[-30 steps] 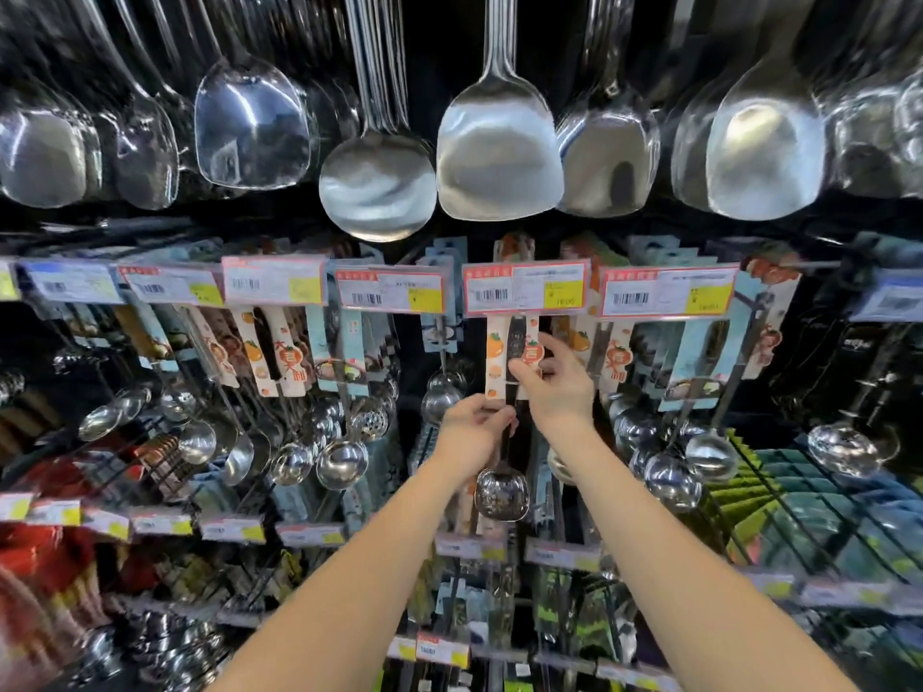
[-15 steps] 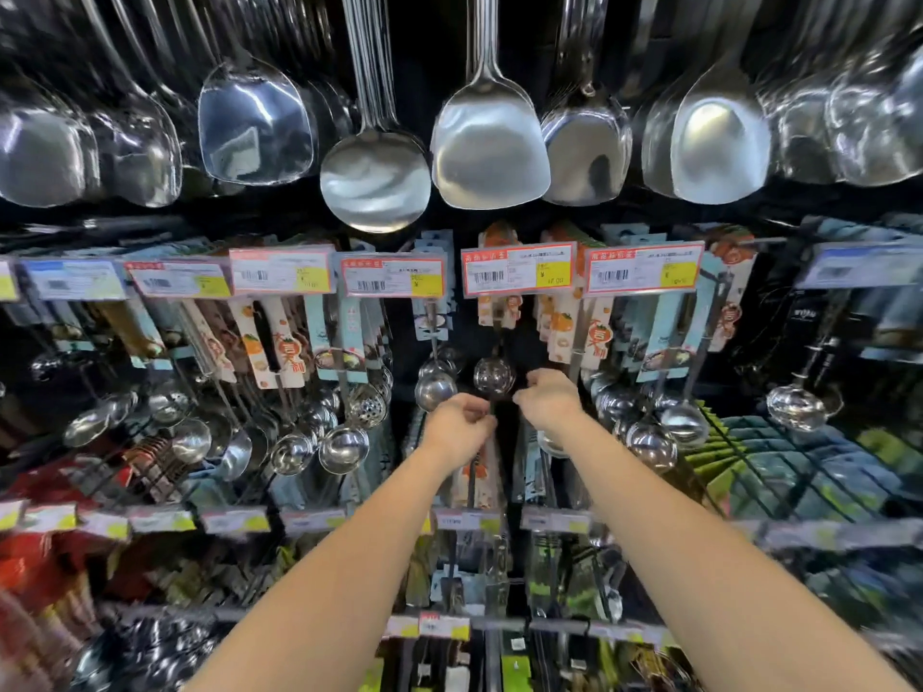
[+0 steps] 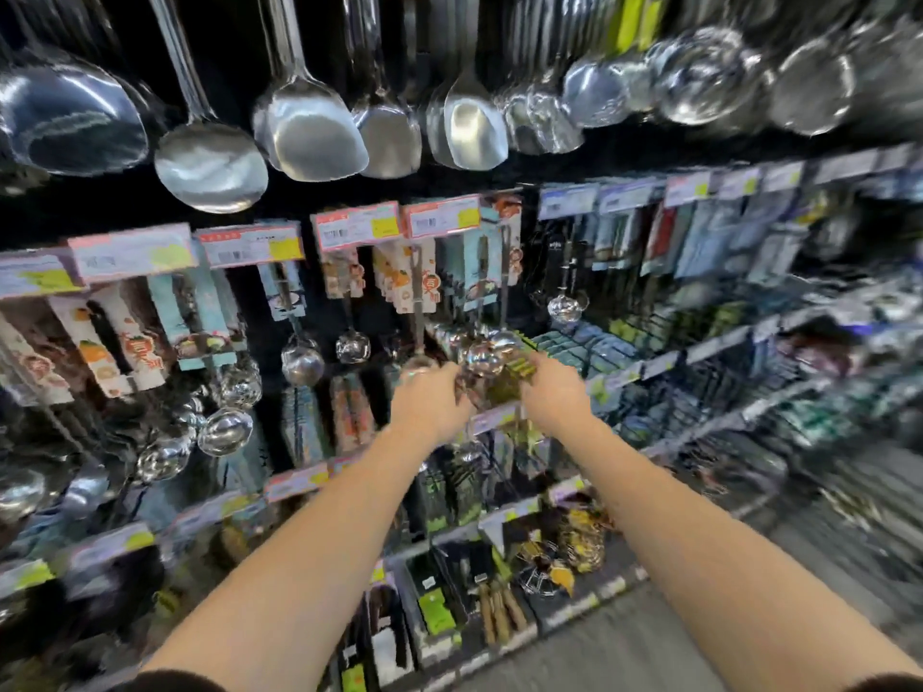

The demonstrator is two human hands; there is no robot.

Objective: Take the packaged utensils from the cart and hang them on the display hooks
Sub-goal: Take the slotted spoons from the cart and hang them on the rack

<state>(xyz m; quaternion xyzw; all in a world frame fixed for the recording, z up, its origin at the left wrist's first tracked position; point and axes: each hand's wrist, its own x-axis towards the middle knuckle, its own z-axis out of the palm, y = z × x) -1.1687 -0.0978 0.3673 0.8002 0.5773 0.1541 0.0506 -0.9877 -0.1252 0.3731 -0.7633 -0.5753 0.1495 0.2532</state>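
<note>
Heavily blurred by motion. Cannot tell whether left hand (image 3: pixel 429 402) or right hand (image 3: pixel 554 397) grips anything, both smeared into shiny ladle bowls (image 3: pixel 482 362). Packaged utensils (image 3: pixel 409 284) hanging on hooks just above both hands, below two red-edged price tags (image 3: pixel 357 226).

Left hand (image 3: pixel 429 404) and right hand (image 3: pixel 554 399): backs toward the camera, fingers smeared by motion blur, so whether either grips the small ladles (image 3: pixel 482 362) between them cannot be told. Price tags (image 3: pixel 357 226) along the hook row: print too blurred to read. Large ladles (image 3: pixel 210 167), top row: handles cut off by the upper picture edge; shelves (image 3: pixel 799 342) toward the right end: goods smeared beyond identifying.
</note>
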